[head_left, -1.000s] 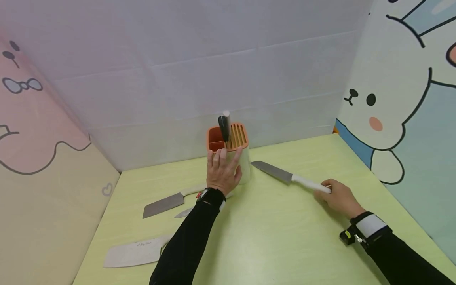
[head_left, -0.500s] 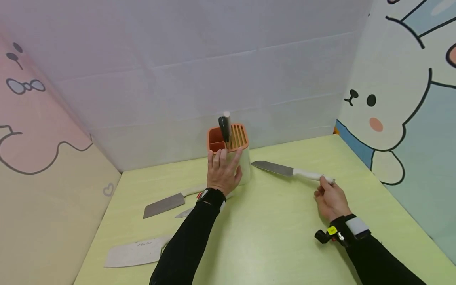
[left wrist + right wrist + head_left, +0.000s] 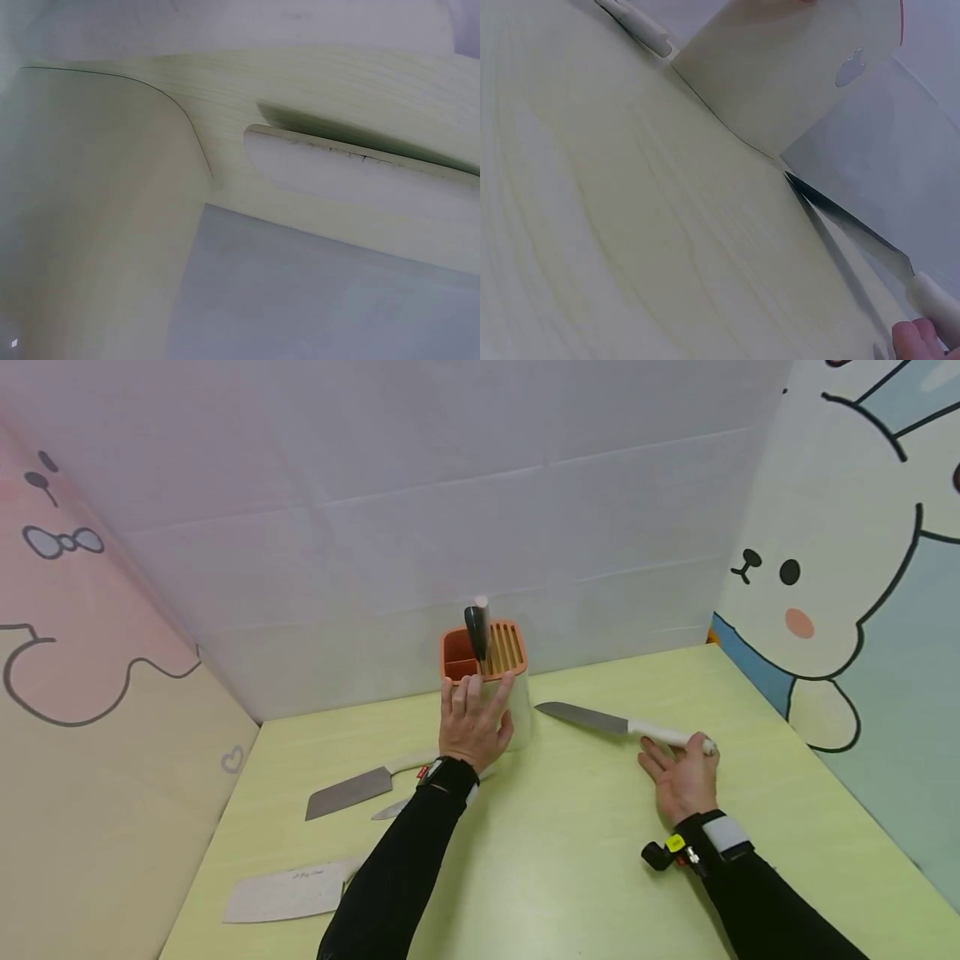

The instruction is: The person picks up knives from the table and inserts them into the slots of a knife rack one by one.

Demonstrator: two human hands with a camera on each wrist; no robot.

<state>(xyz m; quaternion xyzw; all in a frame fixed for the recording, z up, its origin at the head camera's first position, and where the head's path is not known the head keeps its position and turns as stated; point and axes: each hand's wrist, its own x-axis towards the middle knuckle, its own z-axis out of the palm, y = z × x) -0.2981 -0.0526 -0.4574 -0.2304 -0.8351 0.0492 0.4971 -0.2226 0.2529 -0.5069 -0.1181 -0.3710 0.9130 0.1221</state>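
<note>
My left hand (image 3: 472,727) lies with straight fingers against the front of a knife block (image 3: 519,714), fingertips at its orange rim. A black handle (image 3: 476,633) and a white handle (image 3: 483,610) stick up from the block. To its right, my right hand (image 3: 684,785) holds a kitchen knife (image 3: 588,718) by the end of its white handle, thumb on top and fingers beneath. The blade points left, its tip close to the block's base. In the right wrist view, the blade (image 3: 847,221) slants above its shadow, and fingertips (image 3: 911,341) show under the handle.
On the table's left side lie a broad cleaver (image 3: 288,893), a smaller cleaver (image 3: 351,793) and a small knife (image 3: 390,811) partly hidden by the left sleeve. A pale wall (image 3: 375,560) stands behind the block, with cartoon-printed panels on both sides.
My right hand has shifted left and turned palm up under the handle, thumb now at its end. The knife has swung slightly flatter. The left hand stays on the block.
</note>
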